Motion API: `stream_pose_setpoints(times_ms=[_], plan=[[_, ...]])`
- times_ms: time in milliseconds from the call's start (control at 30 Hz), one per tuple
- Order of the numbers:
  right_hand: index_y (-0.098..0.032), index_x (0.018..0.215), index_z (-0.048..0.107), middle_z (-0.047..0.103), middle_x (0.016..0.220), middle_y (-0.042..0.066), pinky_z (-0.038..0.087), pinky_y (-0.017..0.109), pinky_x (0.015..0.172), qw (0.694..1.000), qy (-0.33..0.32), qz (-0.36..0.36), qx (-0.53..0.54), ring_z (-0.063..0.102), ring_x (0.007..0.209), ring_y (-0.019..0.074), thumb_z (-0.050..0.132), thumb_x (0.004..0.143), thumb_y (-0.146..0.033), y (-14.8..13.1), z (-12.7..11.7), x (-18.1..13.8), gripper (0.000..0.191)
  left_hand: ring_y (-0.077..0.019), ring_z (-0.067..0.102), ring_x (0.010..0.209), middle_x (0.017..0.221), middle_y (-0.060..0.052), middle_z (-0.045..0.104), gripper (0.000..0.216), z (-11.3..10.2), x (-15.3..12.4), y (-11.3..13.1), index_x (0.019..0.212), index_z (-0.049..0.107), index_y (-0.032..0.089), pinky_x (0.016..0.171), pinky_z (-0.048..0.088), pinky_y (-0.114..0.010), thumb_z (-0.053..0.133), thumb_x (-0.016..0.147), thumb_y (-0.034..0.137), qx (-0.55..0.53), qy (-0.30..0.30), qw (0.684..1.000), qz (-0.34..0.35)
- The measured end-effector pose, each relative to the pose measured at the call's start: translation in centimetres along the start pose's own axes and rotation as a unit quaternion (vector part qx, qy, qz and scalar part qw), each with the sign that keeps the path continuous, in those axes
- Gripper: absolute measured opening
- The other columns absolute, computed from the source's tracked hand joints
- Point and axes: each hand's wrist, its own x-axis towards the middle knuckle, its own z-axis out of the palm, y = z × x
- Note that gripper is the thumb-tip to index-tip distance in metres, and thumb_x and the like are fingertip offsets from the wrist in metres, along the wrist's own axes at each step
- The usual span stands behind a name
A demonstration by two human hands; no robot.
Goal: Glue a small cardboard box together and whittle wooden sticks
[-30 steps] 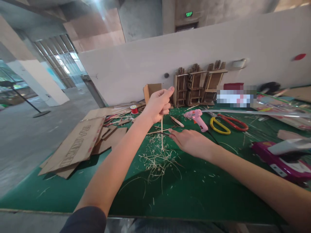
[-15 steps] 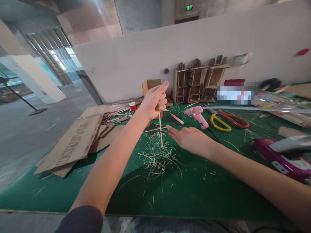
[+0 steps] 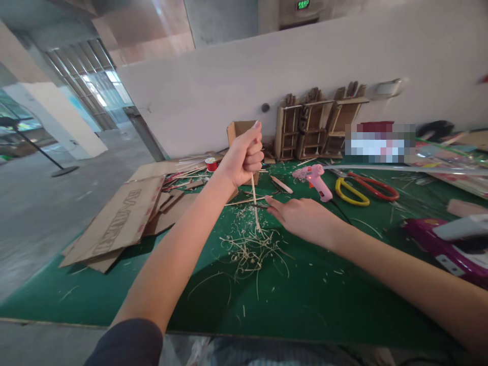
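My left hand (image 3: pixel 244 158) is closed in a fist round the top of a thin pale wooden stick (image 3: pixel 255 206). The stick stands nearly upright, its lower tip resting on the green table (image 3: pixel 305 305) among a heap of wood shavings (image 3: pixel 247 246). My right hand (image 3: pixel 301 217) lies low just right of the stick, fingers pointing at it and pinched on a small dark blade-like tool (image 3: pixel 261 205) that touches the stick; I cannot make out the tool clearly.
Flat cardboard sheets (image 3: pixel 122 218) lie at the left. Behind the hands are a red spool (image 3: pixel 211 163), a pink glue gun (image 3: pixel 316 180), yellow and red scissors (image 3: pixel 362 190) and cardboard frames (image 3: pixel 312 127) against the white wall. A purple device (image 3: pixel 446 244) sits at the right.
The view shifted slightly. My left hand tightened lower round the stick, thumb folding down. The right hand stays beside the stick with the tool against it.
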Motion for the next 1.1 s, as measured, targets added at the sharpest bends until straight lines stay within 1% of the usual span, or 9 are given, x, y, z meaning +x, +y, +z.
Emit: stream_pose_setpoints(times_ms=[100,200,300,367,500,667,767,933,1100], plan=[[-0.009,0.139,0.045,0.071,0.086,0.019,0.042,0.026,0.051,0.999,0.009,-0.016,0.033,0.064,0.058,0.0162,0.025,0.100,-0.031,0.1,-0.1,-0.4,0.050,-0.0004,0.021,0.030,0.046,0.011,0.021,0.028,0.4,-0.2,-0.2,0.066,0.049,0.016,0.030,0.012,-0.012,0.056,0.089,0.031,-0.014,-0.013,1.000,0.003],[-0.009,0.137,0.048,0.070,0.087,0.019,0.044,0.027,0.052,0.999,-0.005,-0.012,0.040,0.064,0.057,0.0168,0.027,0.099,-0.031,0.2,-0.4,-0.5,0.048,0.0003,0.024,0.032,0.051,0.009,0.034,0.011,0.6,-0.2,-0.7,0.078,0.056,0.016,0.032,0.016,-0.012,0.053,0.088,0.019,-0.024,-0.021,0.999,0.010],[-0.009,0.138,0.047,0.070,0.087,0.019,0.046,0.028,0.053,0.999,-0.014,0.000,0.033,0.066,0.059,0.0175,0.029,0.099,-0.028,0.2,-0.8,-0.7,0.047,0.0013,0.028,0.036,0.059,0.007,0.042,0.007,0.7,-0.2,-1.5,0.085,0.057,0.016,0.033,0.018,-0.011,0.053,0.086,0.011,-0.012,-0.037,0.999,-0.002],[-0.009,0.138,0.048,0.071,0.090,0.020,0.048,0.028,0.053,0.999,-0.012,0.000,0.033,0.066,0.059,0.0174,0.031,0.098,-0.026,0.3,-1.1,-0.9,0.046,0.0013,0.032,0.038,0.059,0.007,0.040,0.003,0.7,-0.1,-2.1,0.084,0.057,0.015,0.034,0.019,-0.010,0.058,0.084,0.013,-0.008,-0.041,0.999,-0.008],[-0.010,0.133,0.054,0.069,0.102,0.023,0.049,0.028,0.049,0.999,-0.022,-0.041,0.010,0.068,0.059,0.0185,0.033,0.096,-0.017,0.5,-1.4,-1.1,0.043,0.0016,0.041,0.044,0.060,0.007,0.041,0.015,0.3,0.2,-2.9,0.084,0.056,0.014,0.036,0.025,-0.008,0.068,0.081,0.022,0.010,-0.050,0.999,-0.004],[-0.007,0.131,0.055,0.072,0.088,0.017,0.051,0.033,0.050,0.995,-0.075,-0.067,0.025,0.069,0.064,0.0239,0.031,0.096,-0.017,0.1,-0.8,-1.4,0.043,-0.0033,0.057,0.053,0.062,0.006,0.052,0.025,-0.7,0.5,-2.4,0.084,0.054,0.015,0.050,0.047,-0.013,0.073,0.076,0.030,0.141,-0.025,0.990,0.015],[-0.016,0.134,0.053,0.066,0.117,0.019,0.050,0.032,0.051,0.996,-0.059,-0.062,0.006,0.070,0.073,0.0252,0.030,0.095,-0.015,0.2,-1.4,-1.2,0.046,-0.0086,0.064,0.062,0.066,0.004,0.060,0.026,-1.4,0.4,-1.6,0.085,0.054,0.016,0.062,0.056,-0.023,0.074,0.075,0.029,0.241,-0.012,0.970,0.038],[-0.013,0.149,0.030,0.072,0.075,0.014,0.044,0.032,0.046,0.998,-0.012,0.065,0.014,0.068,0.058,0.0265,0.018,0.100,-0.036,1.0,-1.8,-0.3,0.056,-0.0091,0.065,0.065,0.068,0.003,0.063,0.027,-2.2,0.3,-0.3,0.084,0.053,0.017,0.054,0.051,-0.017,0.075,0.073,0.028,0.280,-0.002,0.957,0.077],[-0.015,0.150,0.026,0.070,0.069,0.013,0.044,0.035,0.061,0.993,0.038,0.109,-0.015,0.068,0.061,0.0259,0.013,0.100,-0.039,1.4,-1.5,0.2,0.058,-0.0103,0.067,0.064,0.071,0.003,0.064,0.024,-1.5,-0.1,0.5,0.083,0.052,0.017,0.057,0.053,-0.020,0.073,0.075,0.025,0.347,0.003,0.932,0.107]])
